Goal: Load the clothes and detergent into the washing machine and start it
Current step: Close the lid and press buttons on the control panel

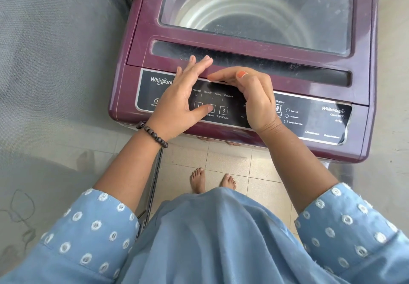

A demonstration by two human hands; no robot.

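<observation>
A maroon top-loading washing machine [363,46] stands before me with its glass lid [254,9] closed; the steel drum shows dimly through it. Its black control panel [314,117] runs along the front edge. My left hand [177,97] lies flat over the panel's left part, fingers straight, and its thumb presses the middle numbered button [211,108]. My right hand [252,97] hovers edge-on over the panel's centre, fingers held together and bent over the program labels, holding nothing. The Start/Pause button [223,110] is uncovered between my hands. No clothes or detergent are visible.
A grey fabric-covered surface [55,51] fills the left side, close against the machine. Beige floor tiles [230,162] lie between me and the machine, with my bare feet [212,182] on them. A pale wall or floor strip [394,84] runs along the right.
</observation>
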